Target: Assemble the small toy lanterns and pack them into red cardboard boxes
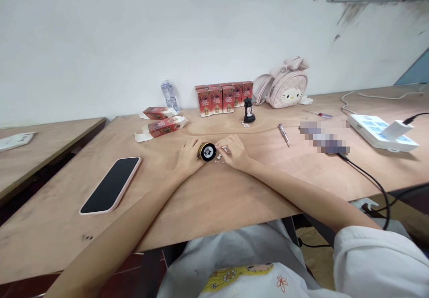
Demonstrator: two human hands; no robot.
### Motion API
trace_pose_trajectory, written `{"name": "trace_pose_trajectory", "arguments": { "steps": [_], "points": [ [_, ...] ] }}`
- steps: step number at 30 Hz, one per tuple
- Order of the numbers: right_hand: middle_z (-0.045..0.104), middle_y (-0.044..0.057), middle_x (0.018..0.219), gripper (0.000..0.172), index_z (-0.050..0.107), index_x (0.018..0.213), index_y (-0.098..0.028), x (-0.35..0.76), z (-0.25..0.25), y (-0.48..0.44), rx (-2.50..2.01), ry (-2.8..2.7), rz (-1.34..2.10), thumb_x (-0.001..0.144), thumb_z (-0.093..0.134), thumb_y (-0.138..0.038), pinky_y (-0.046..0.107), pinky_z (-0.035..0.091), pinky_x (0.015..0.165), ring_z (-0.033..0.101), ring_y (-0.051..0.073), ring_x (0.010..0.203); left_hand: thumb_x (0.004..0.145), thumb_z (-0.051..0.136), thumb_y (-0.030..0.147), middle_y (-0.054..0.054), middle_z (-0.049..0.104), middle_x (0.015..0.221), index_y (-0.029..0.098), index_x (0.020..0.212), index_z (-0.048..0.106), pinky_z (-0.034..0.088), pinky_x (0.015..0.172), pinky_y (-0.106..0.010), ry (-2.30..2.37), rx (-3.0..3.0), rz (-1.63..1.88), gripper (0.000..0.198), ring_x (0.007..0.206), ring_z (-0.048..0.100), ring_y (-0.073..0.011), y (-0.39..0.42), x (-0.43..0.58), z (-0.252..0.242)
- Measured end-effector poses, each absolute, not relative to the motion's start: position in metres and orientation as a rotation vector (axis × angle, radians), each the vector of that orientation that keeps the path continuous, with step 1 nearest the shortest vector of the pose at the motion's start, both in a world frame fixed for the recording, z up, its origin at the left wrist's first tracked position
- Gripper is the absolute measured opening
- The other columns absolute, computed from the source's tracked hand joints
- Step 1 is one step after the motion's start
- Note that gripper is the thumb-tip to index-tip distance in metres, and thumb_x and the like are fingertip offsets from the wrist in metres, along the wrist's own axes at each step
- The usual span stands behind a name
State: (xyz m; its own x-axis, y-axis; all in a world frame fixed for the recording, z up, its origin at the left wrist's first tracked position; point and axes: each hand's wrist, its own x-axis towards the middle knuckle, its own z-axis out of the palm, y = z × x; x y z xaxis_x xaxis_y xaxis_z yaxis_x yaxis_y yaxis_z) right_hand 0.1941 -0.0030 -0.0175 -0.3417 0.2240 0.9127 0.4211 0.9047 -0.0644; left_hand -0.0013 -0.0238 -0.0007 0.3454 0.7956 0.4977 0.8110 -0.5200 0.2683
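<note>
My left hand (pixel 188 155) is closed round a small black and gold round object (pixel 207 151) lying on its side on the wooden table (pixel 214 195); its underside faces me. My right hand (pixel 234 151) rests just right of it, fingertips pinched at the object's edge, on something too small to name. A few tiny pale parts (pixel 219 157) lie on the table between my hands.
A phone (pixel 111 184) lies face up at the left. Behind my hands stand a small black lantern (pixel 249 110), a row of red boxes (pixel 223 98), two opened boxes (pixel 161 123) and a bottle (pixel 169 95). Screwdrivers (pixel 284 134), a pink bag (pixel 284 88) and a power strip (pixel 380 131) sit to the right.
</note>
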Motion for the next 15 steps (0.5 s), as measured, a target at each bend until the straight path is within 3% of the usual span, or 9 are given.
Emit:
{"name": "trace_pose_trajectory", "arguments": {
  "steps": [9, 15],
  "points": [
    [0.066, 0.004, 0.078, 0.008, 0.063, 0.079, -0.018, 0.218, -0.015, 0.017, -0.693, -2.297, 0.309, 0.078, 0.058, -0.012, 0.030, 0.047, 0.076, 0.059, 0.016, 0.078, 0.073, 0.060, 0.019, -0.006, 0.063, 0.108, 0.020, 0.106, 0.056, 0.047, 0.090, -0.037, -1.518, -2.555, -1.052, 0.033, 0.104, 0.058, -0.0242, -0.021, -0.004, 0.000],
    [0.073, 0.005, 0.084, 0.022, 0.070, 0.084, -0.018, 0.216, -0.017, 0.022, -0.495, -2.489, 0.306, 0.074, 0.057, -0.003, 0.032, 0.050, 0.078, 0.062, 0.017, 0.081, 0.073, 0.059, 0.019, -0.006, 0.063, 0.109, 0.020, 0.105, 0.057, 0.046, 0.091, -0.038, -1.523, -2.569, -1.049, 0.032, 0.105, 0.057, -0.0242, -0.022, -0.003, 0.001]
  ]
}}
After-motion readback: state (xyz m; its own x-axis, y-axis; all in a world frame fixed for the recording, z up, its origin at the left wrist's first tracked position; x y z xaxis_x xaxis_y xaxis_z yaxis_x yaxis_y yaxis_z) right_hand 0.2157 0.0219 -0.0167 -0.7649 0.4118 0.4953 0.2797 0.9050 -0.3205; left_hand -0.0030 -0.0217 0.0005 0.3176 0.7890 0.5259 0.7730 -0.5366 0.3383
